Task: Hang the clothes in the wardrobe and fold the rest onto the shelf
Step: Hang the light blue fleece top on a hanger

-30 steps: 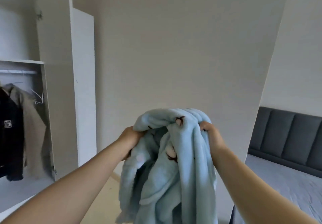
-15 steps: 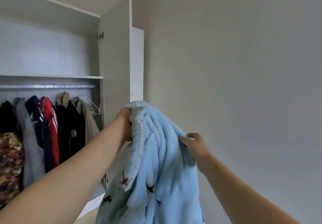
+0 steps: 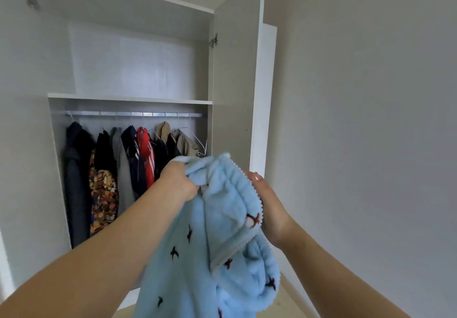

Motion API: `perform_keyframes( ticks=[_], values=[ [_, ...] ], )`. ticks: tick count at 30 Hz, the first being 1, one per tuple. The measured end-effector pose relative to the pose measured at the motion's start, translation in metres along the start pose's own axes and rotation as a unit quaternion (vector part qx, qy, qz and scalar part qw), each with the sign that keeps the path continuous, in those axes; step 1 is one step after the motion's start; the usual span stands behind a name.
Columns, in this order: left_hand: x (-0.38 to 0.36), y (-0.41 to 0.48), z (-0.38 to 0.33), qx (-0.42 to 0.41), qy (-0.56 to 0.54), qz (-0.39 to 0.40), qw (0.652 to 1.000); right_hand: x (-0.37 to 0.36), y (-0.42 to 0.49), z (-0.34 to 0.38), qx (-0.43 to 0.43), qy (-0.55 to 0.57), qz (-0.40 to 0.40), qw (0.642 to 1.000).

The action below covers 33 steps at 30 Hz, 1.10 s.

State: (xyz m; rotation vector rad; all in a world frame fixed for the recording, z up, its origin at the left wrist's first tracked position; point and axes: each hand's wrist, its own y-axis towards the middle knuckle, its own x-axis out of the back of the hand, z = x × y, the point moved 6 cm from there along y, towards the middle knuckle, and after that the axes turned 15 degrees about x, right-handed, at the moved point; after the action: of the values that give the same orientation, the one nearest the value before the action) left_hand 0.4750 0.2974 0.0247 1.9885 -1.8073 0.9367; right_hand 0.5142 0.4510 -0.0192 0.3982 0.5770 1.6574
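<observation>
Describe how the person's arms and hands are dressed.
The left forearm and right forearm are bare, no sleeves in view. The left hand and right hand wear no gloves, and no watch, bracelet or ring shows. The right thumbnail looks glossy.

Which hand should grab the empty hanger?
Probably the right hand. The left hand grips the blue jacket by its bunched top, carrying it; the right only holds the zipper edge, so it could let go and reach the empty hanger on the rail.

No text, label, brand or number can be read; the dark marks on the light blue fleece garment (image 3: pixel 197 256) are small figures, not letters.
</observation>
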Motion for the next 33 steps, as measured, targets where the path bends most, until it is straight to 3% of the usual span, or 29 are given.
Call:
perform_keyframes(
  ticks=[1,2,5,8,10,11,12,13,16,21,27,29,31,33],
  values=[
    [0.012,0.017,0.007,0.017,-0.037,-0.063,0.997,-0.007,0.009,-0.011,-0.012,0.021,0.027,0.999],
    [0.017,0.027,0.012,0.045,-0.082,-0.064,0.994,-0.012,0.017,-0.02,-0.026,0.033,0.053,0.998],
    [0.029,0.064,0.024,-0.018,-0.05,-0.11,0.992,-0.018,0.044,-0.046,-0.073,-0.032,0.128,0.989],
    [0.032,0.094,0.019,0.045,-0.249,-0.038,0.967,-0.017,0.072,-0.064,-0.105,-0.109,0.18,0.972],
    [0.032,0.119,0.011,0.101,-0.353,0.03,0.93,-0.013,0.102,-0.073,-0.121,-0.043,0.154,0.98],
    [0.033,0.121,0.009,0.115,-0.392,0.058,0.911,-0.01,0.116,-0.073,-0.129,0.022,0.119,0.984],
    [0.03,0.128,0.01,0.147,-0.471,0.083,0.866,-0.008,0.133,-0.073,-0.132,0.099,0.093,0.982],
    [0.03,0.138,0.007,0.154,-0.489,0.077,0.855,-0.006,0.151,-0.072,-0.129,0.168,0.073,0.974],
    [0.027,0.158,-0.007,0.091,-0.46,0.062,0.881,-0.017,0.196,-0.069,-0.124,0.298,0.051,0.945],
    [0.017,0.186,-0.018,-0.032,-0.408,0.064,0.91,-0.034,0.244,-0.086,-0.13,0.386,0.01,0.913],
    [0.001,0.191,-0.001,-0.081,-0.461,0.06,0.882,-0.04,0.268,-0.124,-0.16,0.376,-0.007,0.913],
    [-0.007,0.199,0.005,-0.06,-0.375,0.032,0.924,-0.04,0.273,-0.13,-0.162,0.378,-0.006,0.911],
    [-0.02,0.214,0.018,0.017,-0.258,-0.006,0.966,-0.039,0.281,-0.131,-0.161,0.387,-0.007,0.908],
    [-0.04,0.222,0.033,0.095,-0.151,-0.003,0.984,-0.036,0.29,-0.127,-0.151,0.408,-0.01,0.9]
  ],
)
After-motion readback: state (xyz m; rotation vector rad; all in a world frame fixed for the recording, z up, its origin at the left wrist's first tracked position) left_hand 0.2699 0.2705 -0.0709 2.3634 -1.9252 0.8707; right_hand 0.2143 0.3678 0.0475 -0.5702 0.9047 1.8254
